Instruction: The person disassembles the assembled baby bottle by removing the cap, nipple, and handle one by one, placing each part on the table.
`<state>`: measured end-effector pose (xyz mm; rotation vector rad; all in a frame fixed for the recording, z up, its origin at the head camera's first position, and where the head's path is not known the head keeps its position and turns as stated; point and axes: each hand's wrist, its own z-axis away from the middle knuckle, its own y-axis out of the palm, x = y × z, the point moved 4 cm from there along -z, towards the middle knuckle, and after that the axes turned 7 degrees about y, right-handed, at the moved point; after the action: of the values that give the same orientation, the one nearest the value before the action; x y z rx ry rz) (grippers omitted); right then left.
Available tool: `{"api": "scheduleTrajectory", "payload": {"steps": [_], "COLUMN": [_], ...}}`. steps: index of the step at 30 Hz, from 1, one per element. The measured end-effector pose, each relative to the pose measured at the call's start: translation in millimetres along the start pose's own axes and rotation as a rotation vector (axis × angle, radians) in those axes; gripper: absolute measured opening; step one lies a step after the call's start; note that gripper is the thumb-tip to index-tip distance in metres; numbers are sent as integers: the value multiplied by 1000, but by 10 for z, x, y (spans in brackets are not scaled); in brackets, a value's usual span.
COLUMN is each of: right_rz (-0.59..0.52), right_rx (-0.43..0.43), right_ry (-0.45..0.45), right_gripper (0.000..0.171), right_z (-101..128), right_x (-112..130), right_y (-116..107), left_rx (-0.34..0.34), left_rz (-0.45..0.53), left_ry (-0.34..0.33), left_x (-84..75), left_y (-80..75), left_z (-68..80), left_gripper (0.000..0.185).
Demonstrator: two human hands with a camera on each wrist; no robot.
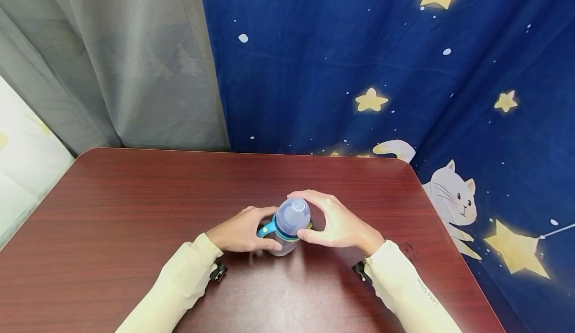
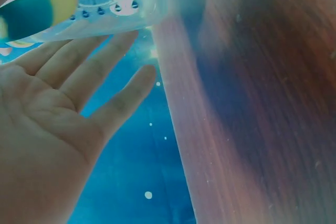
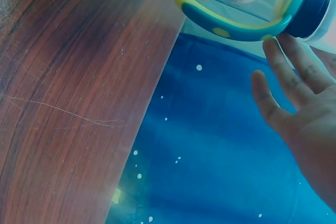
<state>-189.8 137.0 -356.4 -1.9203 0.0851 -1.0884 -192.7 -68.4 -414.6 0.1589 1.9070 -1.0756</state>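
A clear baby bottle [image 1: 284, 249] stands on the table with a translucent domed cap [image 1: 293, 216] over its top. Its teal-and-yellow side handles show in the wrist views, one handle [image 3: 231, 29] in the right. My left hand [image 1: 240, 230] holds the bottle's body from the left, thumb in front; in the left wrist view its other fingers reach along the far side. With thumb and fingers on opposite sides, my right hand [image 1: 337, 221] grips around the cap near the dark blue collar [image 3: 313, 4]. Dark printed figures mark the bottle's wall.
The reddish-brown wooden table [image 1: 148, 193] has rounded far corners. Behind it hang a grey curtain [image 1: 157, 73] and a blue curtain [image 1: 314, 73] with stars and a cat. Small black wrist cameras, such as the left one [image 1: 218, 271], sit under the cream sleeves.
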Motion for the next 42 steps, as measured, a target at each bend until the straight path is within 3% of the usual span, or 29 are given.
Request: {"api": "scheduleTrajectory", "payload": {"steps": [15,42], "right_rz": [-111,-105], "right_rx": [-64,-140], "right_ry": [22,-7], "right_gripper": [61,54], "right_z": [-26,-77], "right_x": [-50,-42], "right_y": [-74,-142], "left_rx": [-42,-88], "left_rz": [-27,-30], "left_ry": [-61,46], "left_x": [-23,-55], "left_y": [-86,-142], "left_z": [-11,-53], "left_gripper": [69,67]}}
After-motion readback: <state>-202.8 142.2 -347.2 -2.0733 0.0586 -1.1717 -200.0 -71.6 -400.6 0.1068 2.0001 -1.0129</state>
